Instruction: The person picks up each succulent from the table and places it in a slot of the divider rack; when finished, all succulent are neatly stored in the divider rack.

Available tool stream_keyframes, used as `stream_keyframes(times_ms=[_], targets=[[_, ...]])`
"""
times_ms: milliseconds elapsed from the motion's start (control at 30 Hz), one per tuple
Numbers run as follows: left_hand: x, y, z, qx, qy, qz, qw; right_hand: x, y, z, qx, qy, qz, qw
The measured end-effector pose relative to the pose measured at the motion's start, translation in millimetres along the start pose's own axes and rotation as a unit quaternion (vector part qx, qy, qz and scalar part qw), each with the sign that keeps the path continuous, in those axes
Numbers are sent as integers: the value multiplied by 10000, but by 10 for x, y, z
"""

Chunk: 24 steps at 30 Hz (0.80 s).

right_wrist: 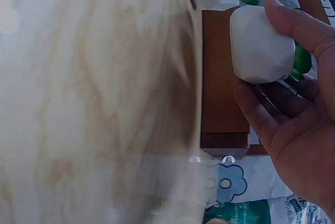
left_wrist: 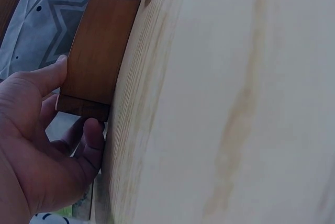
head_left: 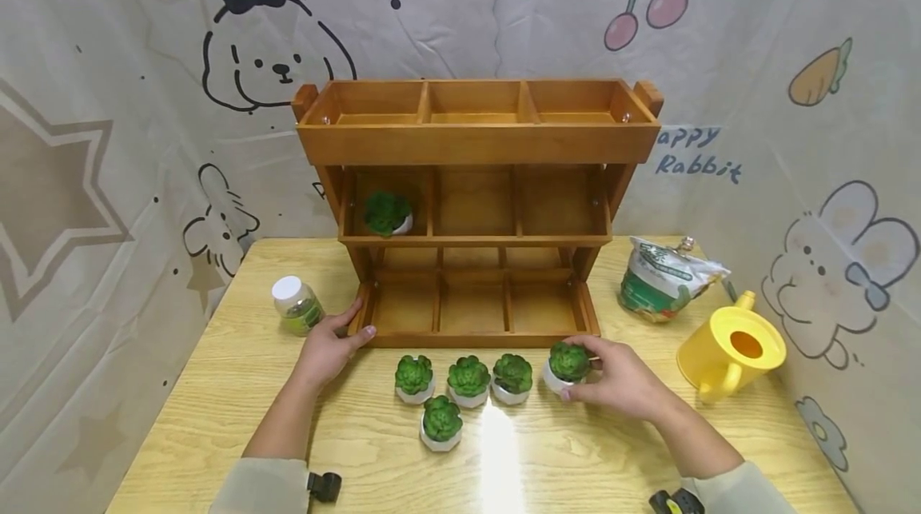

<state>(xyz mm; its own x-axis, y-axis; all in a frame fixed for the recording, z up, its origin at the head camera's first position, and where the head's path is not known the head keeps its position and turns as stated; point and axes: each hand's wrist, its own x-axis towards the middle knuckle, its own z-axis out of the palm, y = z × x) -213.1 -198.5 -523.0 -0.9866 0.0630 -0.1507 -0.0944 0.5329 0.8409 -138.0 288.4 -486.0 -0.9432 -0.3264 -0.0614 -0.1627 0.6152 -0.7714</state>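
A three-tier wooden planter shelf (head_left: 478, 145) stands at the back of the table, each tier split into compartments. My left hand (head_left: 328, 348) grips its lower left corner, thumb on the front board (left_wrist: 99, 51) and fingers curled at the board's end. Between thumb and fingers, my right hand (head_left: 620, 376) holds a potted succulent (head_left: 568, 362) by its white faceted pot (right_wrist: 261, 46), near the shelf's lower right corner. Several more succulents (head_left: 468, 378) in white pots stand on the table before the shelf. Another succulent (head_left: 387, 213) sits tilted in the middle tier's left compartment.
Left of the shelf stands a clear jar (head_left: 298, 304) with a white lid. On the right are a green-and-white bag (head_left: 665, 278) and a yellow watering can (head_left: 730, 350). Printed fabric (head_left: 460, 10) hangs behind and along both sides of the table.
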Motion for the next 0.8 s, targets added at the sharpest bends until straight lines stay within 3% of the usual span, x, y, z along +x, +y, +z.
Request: stream_keyframes(times_ms=[800], targets=[[5, 11, -2, 17, 12, -35, 10000, 90, -247, -166, -281, 391, -261, 9985]])
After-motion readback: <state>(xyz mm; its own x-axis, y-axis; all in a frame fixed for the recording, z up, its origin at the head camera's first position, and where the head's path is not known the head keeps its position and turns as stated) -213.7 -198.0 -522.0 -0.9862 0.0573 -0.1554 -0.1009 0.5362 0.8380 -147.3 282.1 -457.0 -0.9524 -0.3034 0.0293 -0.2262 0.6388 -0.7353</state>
